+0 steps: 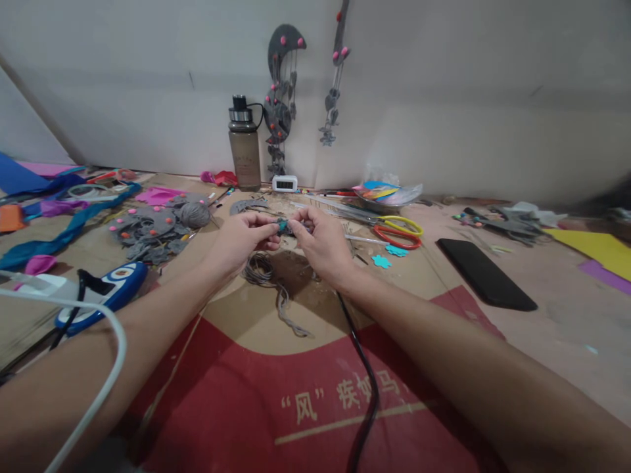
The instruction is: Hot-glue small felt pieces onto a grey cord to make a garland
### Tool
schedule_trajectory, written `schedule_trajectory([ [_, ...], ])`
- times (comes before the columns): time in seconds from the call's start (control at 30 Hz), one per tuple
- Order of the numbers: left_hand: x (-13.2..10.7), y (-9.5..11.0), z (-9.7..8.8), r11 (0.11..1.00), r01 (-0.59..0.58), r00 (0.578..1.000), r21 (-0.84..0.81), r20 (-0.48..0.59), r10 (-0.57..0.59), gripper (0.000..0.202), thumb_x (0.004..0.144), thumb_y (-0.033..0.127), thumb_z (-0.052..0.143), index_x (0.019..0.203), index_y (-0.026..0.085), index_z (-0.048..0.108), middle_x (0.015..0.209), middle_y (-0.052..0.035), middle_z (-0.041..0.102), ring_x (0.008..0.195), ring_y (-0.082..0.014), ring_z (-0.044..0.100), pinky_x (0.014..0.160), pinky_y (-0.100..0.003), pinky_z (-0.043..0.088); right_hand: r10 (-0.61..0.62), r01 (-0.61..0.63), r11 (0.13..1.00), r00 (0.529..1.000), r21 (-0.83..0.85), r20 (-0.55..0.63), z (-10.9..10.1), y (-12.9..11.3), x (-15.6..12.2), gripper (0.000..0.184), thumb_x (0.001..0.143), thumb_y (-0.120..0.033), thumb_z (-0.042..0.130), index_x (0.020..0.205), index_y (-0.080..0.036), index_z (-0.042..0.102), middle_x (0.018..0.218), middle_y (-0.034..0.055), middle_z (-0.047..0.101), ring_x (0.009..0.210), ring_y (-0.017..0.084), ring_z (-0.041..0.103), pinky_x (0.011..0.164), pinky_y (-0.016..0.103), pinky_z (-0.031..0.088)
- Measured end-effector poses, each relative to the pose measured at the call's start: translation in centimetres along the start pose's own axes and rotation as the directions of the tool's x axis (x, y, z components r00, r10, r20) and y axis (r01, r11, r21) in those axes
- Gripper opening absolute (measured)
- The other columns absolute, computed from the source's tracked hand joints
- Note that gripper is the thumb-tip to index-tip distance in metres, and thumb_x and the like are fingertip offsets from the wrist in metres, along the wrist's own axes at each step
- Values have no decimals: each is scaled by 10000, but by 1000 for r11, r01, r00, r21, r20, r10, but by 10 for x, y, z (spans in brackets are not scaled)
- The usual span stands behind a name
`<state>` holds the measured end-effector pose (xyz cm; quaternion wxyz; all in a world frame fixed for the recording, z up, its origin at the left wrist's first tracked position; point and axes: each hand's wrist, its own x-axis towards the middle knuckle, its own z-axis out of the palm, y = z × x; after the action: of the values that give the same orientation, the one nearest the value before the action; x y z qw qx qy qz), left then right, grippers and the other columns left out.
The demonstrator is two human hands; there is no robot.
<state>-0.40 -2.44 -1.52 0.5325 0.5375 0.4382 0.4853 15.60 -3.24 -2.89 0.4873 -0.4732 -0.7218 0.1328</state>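
Both my hands meet over the middle of the cardboard sheet (256, 315). My left hand (244, 240) pinches one end of a small grey felt piece with a teal bit (284, 226). My right hand (320, 243) pinches its other end, fingers curled. Below them a loose grey yarn strand (276, 289) coils and trails down the cardboard. A ball of grey yarn (194, 213) lies to the left beside a pile of grey felt cut-outs with pink dots (148, 236).
A brown water bottle (244, 148), a small white clock (284, 183), yellow and red scissors (399, 231) and a black phone (486, 272) lie around. A blue and white glue gun (103, 292) sits left. Felt hangings (280, 98) are on the wall. A black cable (362, 368) crosses the cardboard.
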Motion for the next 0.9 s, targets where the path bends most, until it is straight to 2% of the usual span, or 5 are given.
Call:
schedule_trajectory([
  [0.27,-3,3,4,1000,-17,1000,-1,22,17,234,642,244,767,756,100,622,629,-26,632,513,-88,584,553,-224,511,-103,100,965,995,-241,-2,-4,-5,0,237,910,-317,396,743,-191,508,734,20,524,692,143,425,647,281,278],
  [0.5,-5,3,6,1000,-17,999,-23,46,18,225,624,246,770,760,103,663,644,-17,622,516,-79,559,542,-222,498,-99,99,925,995,-366,20,-5,-8,1,349,935,-349,351,665,-187,502,673,12,495,622,131,358,598,291,213],
  [0.8,-6,2,6,997,41,996,-67,83,-36,229,598,273,788,742,130,683,729,-12,623,546,-68,547,518,-207,489,-111,109,923,994,-369,17,-5,-7,1,333,927,-339,392,670,-181,532,661,6,497,617,124,361,593,286,211],
  [0.9,-7,2,7,997,40,997,-63,61,-36,231,607,286,782,733,132,666,670,6,577,536,-65,516,485,-196,471,-122,120,932,992,-343,18,-5,-7,1,333,926,-335,393,654,-182,509,653,-1,486,611,119,358,586,282,213],
])
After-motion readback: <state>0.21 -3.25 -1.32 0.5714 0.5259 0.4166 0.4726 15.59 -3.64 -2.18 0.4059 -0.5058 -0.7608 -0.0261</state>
